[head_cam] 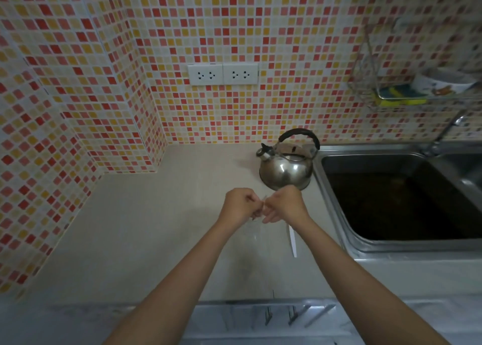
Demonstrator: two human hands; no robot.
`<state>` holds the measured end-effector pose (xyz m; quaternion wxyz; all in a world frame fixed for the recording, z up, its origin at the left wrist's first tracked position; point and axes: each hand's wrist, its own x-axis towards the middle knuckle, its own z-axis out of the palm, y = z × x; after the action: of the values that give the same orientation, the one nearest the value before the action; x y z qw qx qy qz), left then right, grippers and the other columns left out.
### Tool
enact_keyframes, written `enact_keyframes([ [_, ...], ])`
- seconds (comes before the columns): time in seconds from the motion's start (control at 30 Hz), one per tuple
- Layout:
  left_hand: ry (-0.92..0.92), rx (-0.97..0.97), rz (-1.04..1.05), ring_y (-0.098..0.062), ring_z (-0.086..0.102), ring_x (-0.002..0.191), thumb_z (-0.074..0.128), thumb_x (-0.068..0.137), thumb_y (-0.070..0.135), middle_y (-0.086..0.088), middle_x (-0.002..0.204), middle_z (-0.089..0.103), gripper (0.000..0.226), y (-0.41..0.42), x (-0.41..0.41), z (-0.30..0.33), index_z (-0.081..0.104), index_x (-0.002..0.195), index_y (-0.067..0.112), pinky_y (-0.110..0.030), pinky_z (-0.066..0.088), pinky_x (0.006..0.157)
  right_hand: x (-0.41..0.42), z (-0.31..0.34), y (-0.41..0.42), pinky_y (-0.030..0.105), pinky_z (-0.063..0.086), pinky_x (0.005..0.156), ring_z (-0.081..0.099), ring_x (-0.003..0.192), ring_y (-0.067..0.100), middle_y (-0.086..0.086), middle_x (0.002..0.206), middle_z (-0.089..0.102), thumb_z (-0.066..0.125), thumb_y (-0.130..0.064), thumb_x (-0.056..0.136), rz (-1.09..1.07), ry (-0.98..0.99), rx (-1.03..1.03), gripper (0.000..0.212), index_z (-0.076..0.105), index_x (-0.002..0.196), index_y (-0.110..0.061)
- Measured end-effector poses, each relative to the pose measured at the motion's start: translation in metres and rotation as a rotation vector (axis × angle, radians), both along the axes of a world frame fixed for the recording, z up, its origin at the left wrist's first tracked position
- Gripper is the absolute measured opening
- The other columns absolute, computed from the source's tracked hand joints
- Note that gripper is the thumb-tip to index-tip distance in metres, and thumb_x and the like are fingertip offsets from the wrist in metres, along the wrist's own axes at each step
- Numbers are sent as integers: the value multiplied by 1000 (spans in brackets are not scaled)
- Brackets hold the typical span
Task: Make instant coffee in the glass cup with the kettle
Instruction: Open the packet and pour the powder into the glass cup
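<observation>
A steel kettle (pixel 285 168) with a black handle stands on the counter beside the sink. In front of it, my left hand (pixel 241 205) and my right hand (pixel 285 205) meet above a clear glass cup (pixel 254 233), which is faint and hard to make out. Both hands pinch a small thin item (pixel 263 203) between them, likely a coffee sachet; it is mostly hidden by the fingers. A white spoon (pixel 292 240) lies on the counter just right of the cup, partly under my right forearm.
A steel sink (pixel 336 214) with a dark basin fills the right side, its tap (pixel 443 133) behind it. A wire rack (pixel 407 94) with sponges hangs on the tiled wall. Two wall sockets (pixel 223 74) sit above the beige counter (pixel 146 227).
</observation>
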<state>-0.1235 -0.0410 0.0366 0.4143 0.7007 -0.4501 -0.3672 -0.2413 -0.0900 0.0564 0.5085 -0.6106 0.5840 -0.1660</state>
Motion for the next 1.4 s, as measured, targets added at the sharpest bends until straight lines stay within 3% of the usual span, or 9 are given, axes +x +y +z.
enact_keyframes([
  [0.2, -526, -97, 110, -24, 64, 69, 69, 74, 20, -3, 69, 65, 9, -1, 2, 3, 63, 72, 14, -32, 48, 58, 14, 0, -11, 37, 61, 57, 70, 53, 26, 18, 62, 71, 63, -13, 81, 159, 368, -342, 21, 63, 66, 1],
  [0.3, -671, -265, -84, -19, 61, 100, 66, 83, 20, -2, 106, 70, 28, -5, 9, 1, 69, 110, 17, -31, 49, 84, 16, 10, -22, 31, 57, 60, 69, 57, 22, 16, 71, 73, 63, -23, 85, 195, 381, -231, 28, 65, 70, 0],
  [0.43, -587, -336, -232, -14, 60, 110, 60, 89, 21, 0, 116, 71, 34, -6, 20, -1, 67, 123, 20, -25, 47, 94, 14, 20, -31, 38, 60, 74, 72, 63, 23, 15, 76, 74, 57, -14, 87, 179, 245, -98, 24, 68, 77, 5],
  [0.6, -580, -368, -249, -12, 60, 106, 74, 77, 41, 2, 117, 67, 60, -4, 21, -10, 59, 131, 20, -23, 46, 90, 7, 21, -30, 25, 47, 47, 70, 51, 21, 10, 62, 73, 58, -11, 82, 157, 185, -233, 20, 69, 68, 0],
  [0.87, -633, -539, -194, -25, 66, 87, 81, 73, 22, -10, 92, 73, 58, -7, 10, -20, 63, 125, 4, -34, 54, 78, 0, 18, -36, 21, 43, 44, 67, 43, 16, 0, 48, 68, 62, -9, 77, 131, 88, -166, 15, 69, 69, 1],
  [1.1, -421, -463, -96, -17, 65, 93, 77, 78, 22, -6, 103, 70, 48, -15, 12, -24, 66, 123, 11, -27, 53, 84, -20, 4, -49, 22, 44, 45, 66, 45, 15, -2, 63, 71, 64, -28, 83, 52, -50, -154, 17, 69, 72, -16],
  [1.23, -350, -421, -59, -10, 61, 96, 76, 80, 21, -2, 104, 63, 47, -15, 22, -28, 65, 124, 11, -3, 42, 85, -43, -54, -50, 33, 54, 68, 70, 68, 24, 4, 77, 72, 66, -37, 79, -141, 341, -162, 26, 70, 81, -12],
  [1.3, -338, -408, -39, -8, 59, 95, 76, 80, 21, 1, 103, 60, 48, -14, 27, -30, 64, 126, 12, 3, 37, 84, -53, -89, -39, 30, 49, 66, 68, 81, 26, 7, 91, 71, 69, -39, 77, -101, 569, -144, 30, 67, 90, -12],
  [1.4, -347, -395, -30, -7, 57, 95, 77, 80, 21, 3, 102, 58, 49, -13, 34, -32, 64, 126, 13, 5, 35, 84, -62, -125, -27, 28, 44, 62, 67, 85, 24, 6, 97, 69, 71, -41, 75, -60, 630, -99, 35, 63, 95, -13],
])
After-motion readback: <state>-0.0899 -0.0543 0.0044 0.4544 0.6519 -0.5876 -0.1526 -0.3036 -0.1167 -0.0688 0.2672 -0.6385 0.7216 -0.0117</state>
